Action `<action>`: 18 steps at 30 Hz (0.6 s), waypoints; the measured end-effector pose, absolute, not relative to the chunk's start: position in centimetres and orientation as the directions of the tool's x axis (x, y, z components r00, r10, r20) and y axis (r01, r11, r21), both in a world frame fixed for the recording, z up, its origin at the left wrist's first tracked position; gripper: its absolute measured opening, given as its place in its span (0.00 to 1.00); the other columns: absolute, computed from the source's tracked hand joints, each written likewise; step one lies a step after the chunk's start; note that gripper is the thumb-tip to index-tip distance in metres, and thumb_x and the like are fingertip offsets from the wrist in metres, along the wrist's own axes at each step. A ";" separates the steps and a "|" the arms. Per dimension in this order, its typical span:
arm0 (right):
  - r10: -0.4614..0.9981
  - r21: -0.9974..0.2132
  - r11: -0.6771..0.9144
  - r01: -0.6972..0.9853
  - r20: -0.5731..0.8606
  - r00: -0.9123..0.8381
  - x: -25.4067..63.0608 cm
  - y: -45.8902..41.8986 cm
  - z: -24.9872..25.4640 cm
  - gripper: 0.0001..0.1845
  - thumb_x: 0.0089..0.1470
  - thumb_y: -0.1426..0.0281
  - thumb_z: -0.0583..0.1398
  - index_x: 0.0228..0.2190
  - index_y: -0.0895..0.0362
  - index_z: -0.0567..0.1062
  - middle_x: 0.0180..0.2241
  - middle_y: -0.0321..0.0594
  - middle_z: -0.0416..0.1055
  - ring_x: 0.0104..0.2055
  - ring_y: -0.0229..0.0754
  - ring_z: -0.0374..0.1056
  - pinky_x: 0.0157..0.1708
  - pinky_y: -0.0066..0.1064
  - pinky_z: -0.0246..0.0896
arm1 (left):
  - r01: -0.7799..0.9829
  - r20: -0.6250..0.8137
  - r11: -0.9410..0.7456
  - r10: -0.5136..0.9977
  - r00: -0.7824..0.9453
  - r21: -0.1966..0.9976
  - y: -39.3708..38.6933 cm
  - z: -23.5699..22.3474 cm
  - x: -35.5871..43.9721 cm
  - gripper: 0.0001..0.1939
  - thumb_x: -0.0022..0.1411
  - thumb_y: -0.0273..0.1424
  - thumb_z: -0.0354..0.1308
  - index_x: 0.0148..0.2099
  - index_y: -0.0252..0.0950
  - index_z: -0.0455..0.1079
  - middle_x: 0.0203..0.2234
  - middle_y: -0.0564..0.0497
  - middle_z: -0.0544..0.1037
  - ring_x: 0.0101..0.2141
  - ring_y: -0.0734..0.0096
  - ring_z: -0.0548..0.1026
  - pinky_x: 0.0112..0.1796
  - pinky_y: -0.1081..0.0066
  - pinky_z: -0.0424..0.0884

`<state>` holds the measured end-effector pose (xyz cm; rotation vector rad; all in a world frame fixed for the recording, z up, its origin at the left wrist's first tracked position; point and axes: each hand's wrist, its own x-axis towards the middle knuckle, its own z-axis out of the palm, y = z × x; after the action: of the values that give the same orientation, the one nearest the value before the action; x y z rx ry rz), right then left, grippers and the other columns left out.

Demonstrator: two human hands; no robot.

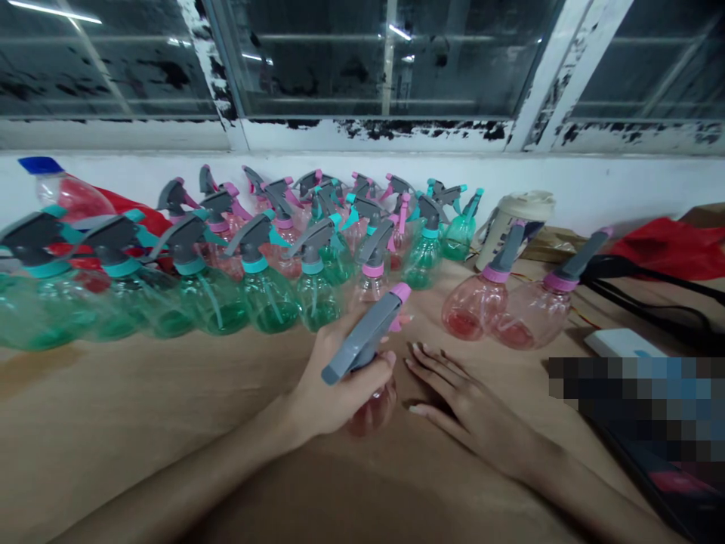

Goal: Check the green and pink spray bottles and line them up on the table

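My left hand (pixel 334 385) is wrapped round a pink spray bottle (pixel 371 412) just below its grey and pink trigger head. The bottle stands near the front middle of the table, and the fingers hide much of its neck. To its right, my right hand (pixel 464 400) lies flat on the tabletop, fingers stretched out, touching no bottle. Beyond the hands, a row of green spray bottles (pixel 269 306) with teal collars runs off to the left. Two pink spray bottles (pixel 473 306) with grey heads stand at the right, close together.
More pink and green bottles crowd the wall behind. A pale cup (pixel 513 223) stands back right, near red plastic (pixel 671 249) and black straps (pixel 640 302). A white box (pixel 626 344) and a dark device (pixel 640 468) lie at the right edge. A blue-capped bottle (pixel 73 196) is back left.
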<state>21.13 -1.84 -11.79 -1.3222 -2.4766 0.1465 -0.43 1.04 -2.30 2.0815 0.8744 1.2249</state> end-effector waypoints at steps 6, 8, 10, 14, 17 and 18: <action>0.821 -0.266 0.567 0.780 0.260 -0.508 21.2 -1.8 -12.0 0.32 0.60 0.58 0.54 0.61 0.56 0.55 0.62 0.45 0.54 0.64 0.47 0.48 0.60 0.49 0.50 | 0.176 0.509 -0.600 0.773 0.379 0.781 1.0 -2.6 -0.3 0.15 0.53 0.24 0.52 0.43 0.41 0.69 0.36 0.52 0.77 0.29 0.70 0.76 0.33 0.68 0.73; 0.817 -0.275 0.572 0.773 0.276 -0.506 21.2 -1.8 -12.0 0.32 0.60 0.59 0.54 0.61 0.54 0.54 0.62 0.45 0.55 0.64 0.48 0.49 0.60 0.49 0.50 | 0.183 0.499 -0.587 0.785 0.366 0.789 1.0 -2.6 -0.3 0.11 0.54 0.25 0.52 0.40 0.40 0.69 0.32 0.53 0.77 0.26 0.72 0.74 0.30 0.70 0.72; 0.816 -0.275 0.573 0.772 0.278 -0.507 21.2 -1.9 -12.0 0.32 0.59 0.59 0.54 0.61 0.54 0.54 0.62 0.45 0.54 0.64 0.48 0.49 0.60 0.49 0.50 | 0.198 0.497 -0.583 0.792 0.355 0.788 0.9 -2.5 -0.3 0.08 0.54 0.25 0.53 0.36 0.40 0.69 0.28 0.54 0.75 0.24 0.73 0.72 0.28 0.71 0.71; 0.820 -0.277 0.569 0.775 0.268 -0.506 21.3 -1.9 -12.1 0.31 0.59 0.59 0.54 0.61 0.55 0.56 0.62 0.45 0.55 0.64 0.48 0.50 0.60 0.50 0.51 | 0.214 0.492 -0.579 0.797 0.350 0.787 0.9 -2.3 -0.3 0.05 0.54 0.25 0.54 0.34 0.40 0.69 0.27 0.54 0.74 0.25 0.72 0.72 0.31 0.71 0.71; 0.819 -0.292 0.569 0.768 0.277 -0.502 21.4 -1.8 -12.2 0.31 0.59 0.59 0.55 0.61 0.54 0.56 0.62 0.45 0.55 0.64 0.49 0.50 0.59 0.50 0.52 | 0.223 0.489 -0.575 0.802 0.344 0.787 0.9 -2.3 -0.3 0.05 0.54 0.26 0.54 0.34 0.40 0.70 0.27 0.54 0.74 0.25 0.72 0.71 0.32 0.70 0.72; 0.819 -0.292 0.570 0.768 0.277 -0.502 21.4 -1.8 -12.2 0.30 0.59 0.60 0.55 0.61 0.54 0.57 0.62 0.45 0.55 0.64 0.49 0.50 0.59 0.50 0.52 | 0.224 0.492 -0.578 0.800 0.343 0.785 0.9 -2.3 -0.3 0.06 0.54 0.26 0.54 0.34 0.40 0.70 0.27 0.55 0.74 0.25 0.72 0.71 0.31 0.71 0.72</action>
<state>21.39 -1.83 -12.16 -1.2868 -2.4224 0.1835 -0.28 0.89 -2.27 2.0014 0.8915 1.2217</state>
